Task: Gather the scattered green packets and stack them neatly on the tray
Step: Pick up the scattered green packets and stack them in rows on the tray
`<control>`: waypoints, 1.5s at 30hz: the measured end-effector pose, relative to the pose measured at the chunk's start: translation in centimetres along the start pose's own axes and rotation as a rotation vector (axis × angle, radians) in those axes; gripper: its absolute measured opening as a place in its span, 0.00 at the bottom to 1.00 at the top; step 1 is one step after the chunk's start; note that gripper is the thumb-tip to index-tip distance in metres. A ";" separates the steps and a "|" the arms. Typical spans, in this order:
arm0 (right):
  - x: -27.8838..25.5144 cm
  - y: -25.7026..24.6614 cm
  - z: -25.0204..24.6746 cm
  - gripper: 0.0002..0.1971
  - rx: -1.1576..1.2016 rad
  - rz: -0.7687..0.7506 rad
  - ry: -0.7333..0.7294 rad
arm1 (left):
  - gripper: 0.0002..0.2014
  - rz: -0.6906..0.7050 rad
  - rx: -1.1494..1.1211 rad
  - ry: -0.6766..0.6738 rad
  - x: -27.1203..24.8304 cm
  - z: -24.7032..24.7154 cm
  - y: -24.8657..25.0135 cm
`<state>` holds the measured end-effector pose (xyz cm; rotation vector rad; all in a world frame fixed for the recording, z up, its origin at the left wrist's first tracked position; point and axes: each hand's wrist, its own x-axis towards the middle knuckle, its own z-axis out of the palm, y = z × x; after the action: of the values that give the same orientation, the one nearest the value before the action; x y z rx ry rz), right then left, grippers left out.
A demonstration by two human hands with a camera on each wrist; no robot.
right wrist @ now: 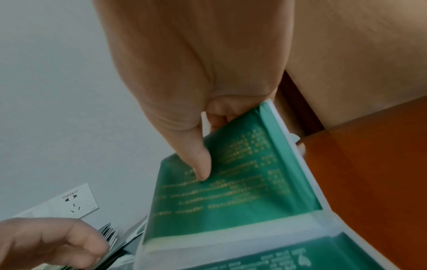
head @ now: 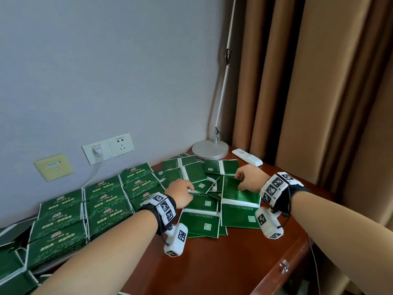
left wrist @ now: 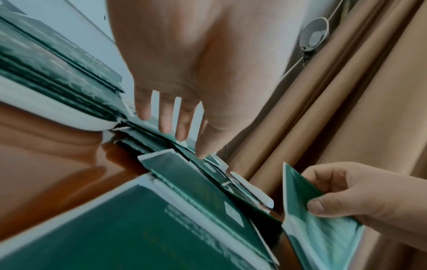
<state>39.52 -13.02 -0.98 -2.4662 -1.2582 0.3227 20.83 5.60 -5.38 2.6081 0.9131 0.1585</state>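
Observation:
Several green packets (head: 202, 213) lie scattered in a loose pile on the brown table (head: 212, 262). Left of the pile, neat rows of stacked packets (head: 63, 222) cover a white tray (left wrist: 57, 117). My left hand (head: 187, 189) rests on the pile's left side. In the left wrist view its fingers (left wrist: 165, 124) are straight and the thumb tip presses on a packet. My right hand (head: 240, 182) pinches the far edge of one green packet (head: 240, 195), tilting it up off the pile. The thumb (right wrist: 203, 164) lies on that packet's printed face (right wrist: 231, 201), with the fingers behind it.
A lamp base (head: 210, 149) and a white remote (head: 246, 157) sit behind the pile at the table's far right corner. Brown curtains (head: 319, 81) hang to the right. Wall sockets (head: 108, 150) with a plugged cable are behind the tray. Bare table lies in front of the pile.

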 end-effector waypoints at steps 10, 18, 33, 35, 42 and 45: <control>3.9 0.7 -1.3 0.11 -0.047 -0.037 0.076 | 0.15 -0.079 0.011 0.006 2.9 -0.9 -1.9; 4.5 2.7 -1.7 0.13 0.042 0.033 0.125 | 0.16 -0.092 0.055 -0.007 4.6 -0.5 -1.1; 4.4 2.9 0.6 0.17 0.163 -0.164 -0.242 | 0.18 -0.194 0.257 0.021 6.2 0.1 -1.5; 4.6 3.3 0.9 0.17 0.135 -0.150 -0.202 | 0.20 -0.217 0.287 0.018 6.4 0.0 -1.5; 5.1 3.8 1.3 0.19 0.050 -0.100 -0.166 | 0.27 -0.255 0.318 -0.051 6.9 -0.2 -1.5; 5.2 3.8 1.6 0.18 0.046 -0.100 -0.167 | 0.29 -0.290 0.335 -0.066 7.1 0.0 -1.3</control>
<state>44.79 -10.51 -4.20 -2.3690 -1.4185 0.5347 25.66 10.98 -6.04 2.7133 1.3814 -0.1712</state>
